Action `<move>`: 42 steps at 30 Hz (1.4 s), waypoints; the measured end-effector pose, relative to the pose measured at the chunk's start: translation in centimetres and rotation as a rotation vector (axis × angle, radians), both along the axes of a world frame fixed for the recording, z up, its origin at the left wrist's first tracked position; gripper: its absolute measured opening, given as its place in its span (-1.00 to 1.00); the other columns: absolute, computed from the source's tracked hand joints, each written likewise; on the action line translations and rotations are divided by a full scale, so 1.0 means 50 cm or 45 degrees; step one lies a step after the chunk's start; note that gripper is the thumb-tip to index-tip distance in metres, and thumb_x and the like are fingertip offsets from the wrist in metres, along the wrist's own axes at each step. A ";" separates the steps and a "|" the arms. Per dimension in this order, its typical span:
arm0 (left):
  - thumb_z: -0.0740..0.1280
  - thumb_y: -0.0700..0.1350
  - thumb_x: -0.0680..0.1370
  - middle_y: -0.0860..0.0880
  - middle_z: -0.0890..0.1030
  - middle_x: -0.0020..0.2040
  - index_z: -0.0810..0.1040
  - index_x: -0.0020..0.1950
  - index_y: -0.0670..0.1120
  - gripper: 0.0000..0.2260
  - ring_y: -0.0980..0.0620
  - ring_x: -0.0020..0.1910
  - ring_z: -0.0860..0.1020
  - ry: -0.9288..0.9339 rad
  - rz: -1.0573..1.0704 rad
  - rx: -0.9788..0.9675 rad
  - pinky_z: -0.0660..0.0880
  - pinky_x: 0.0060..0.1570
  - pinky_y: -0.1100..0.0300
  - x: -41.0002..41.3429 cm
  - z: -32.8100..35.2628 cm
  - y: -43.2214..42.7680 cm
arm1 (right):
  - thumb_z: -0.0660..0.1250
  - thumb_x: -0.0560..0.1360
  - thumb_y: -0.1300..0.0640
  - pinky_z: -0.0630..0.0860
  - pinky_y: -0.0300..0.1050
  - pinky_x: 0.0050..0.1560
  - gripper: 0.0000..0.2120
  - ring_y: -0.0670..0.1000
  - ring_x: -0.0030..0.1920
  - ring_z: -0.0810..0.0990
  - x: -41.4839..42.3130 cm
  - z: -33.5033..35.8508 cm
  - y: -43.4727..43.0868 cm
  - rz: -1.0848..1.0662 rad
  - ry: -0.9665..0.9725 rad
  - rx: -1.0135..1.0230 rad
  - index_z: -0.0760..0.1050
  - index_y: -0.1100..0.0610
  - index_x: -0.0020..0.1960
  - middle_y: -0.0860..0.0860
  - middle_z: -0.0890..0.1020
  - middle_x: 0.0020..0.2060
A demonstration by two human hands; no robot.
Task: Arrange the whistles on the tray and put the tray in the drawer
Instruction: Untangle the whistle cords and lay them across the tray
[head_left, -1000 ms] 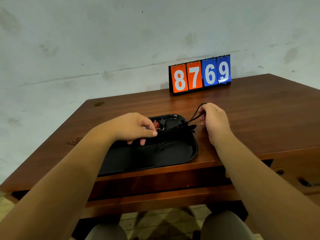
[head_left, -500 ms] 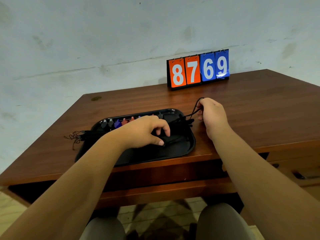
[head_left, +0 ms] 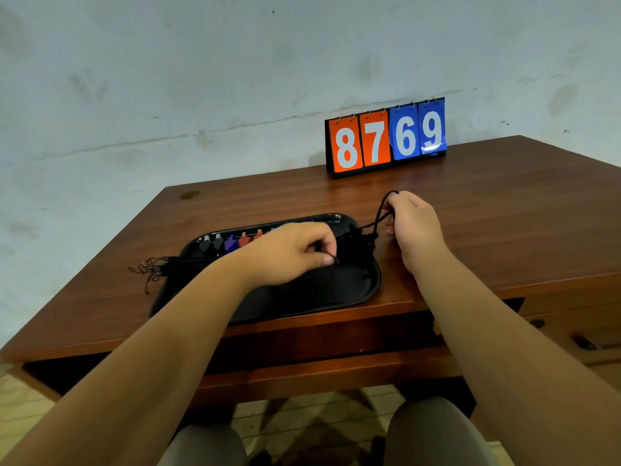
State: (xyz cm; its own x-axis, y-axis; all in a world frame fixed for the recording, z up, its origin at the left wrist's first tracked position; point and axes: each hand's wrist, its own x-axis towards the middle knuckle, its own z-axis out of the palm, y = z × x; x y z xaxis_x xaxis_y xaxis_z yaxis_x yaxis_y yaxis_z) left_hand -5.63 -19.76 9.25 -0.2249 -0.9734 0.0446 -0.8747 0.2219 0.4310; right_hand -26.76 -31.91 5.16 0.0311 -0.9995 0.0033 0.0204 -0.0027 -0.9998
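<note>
A black tray (head_left: 339, 297) lies at the front edge of the wooden desk (head_left: 504, 210). Along its far side runs a row of several whistles (head_left: 232, 243), grey, blue and red, their black cords trailing off the tray's left end (head_left: 151, 269). My left hand (head_left: 292, 253) hovers over the tray's middle and pinches a black cord between thumb and fingers. My right hand (head_left: 413, 227) sits just right of the tray and grips a black lanyard loop (head_left: 383, 210) that runs down to the tray's right corner. The whistles behind my left hand are hidden.
A flip scoreboard (head_left: 386, 137) reading 8769 stands at the desk's back edge against the wall. Below the desktop, an open drawer (head_left: 302, 364) juts toward me. A second drawer front with a handle (head_left: 584, 344) is at the right. My knees show beneath.
My left hand slid right along the tray, uncovering the whistle row at the left, and now pinches a cord. My right hand stays on the lanyard loop.
</note>
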 end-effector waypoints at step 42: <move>0.42 -0.27 0.61 0.07 0.52 -0.06 0.71 0.20 0.15 -0.67 0.11 -0.23 0.44 0.487 0.563 -0.372 0.48 -0.15 0.22 0.065 0.104 -0.017 | 0.22 0.74 0.19 0.75 0.05 0.07 -0.77 0.06 -0.11 0.77 0.004 -0.027 -0.030 0.048 -0.143 -0.028 0.66 0.12 0.15 0.12 0.75 -0.05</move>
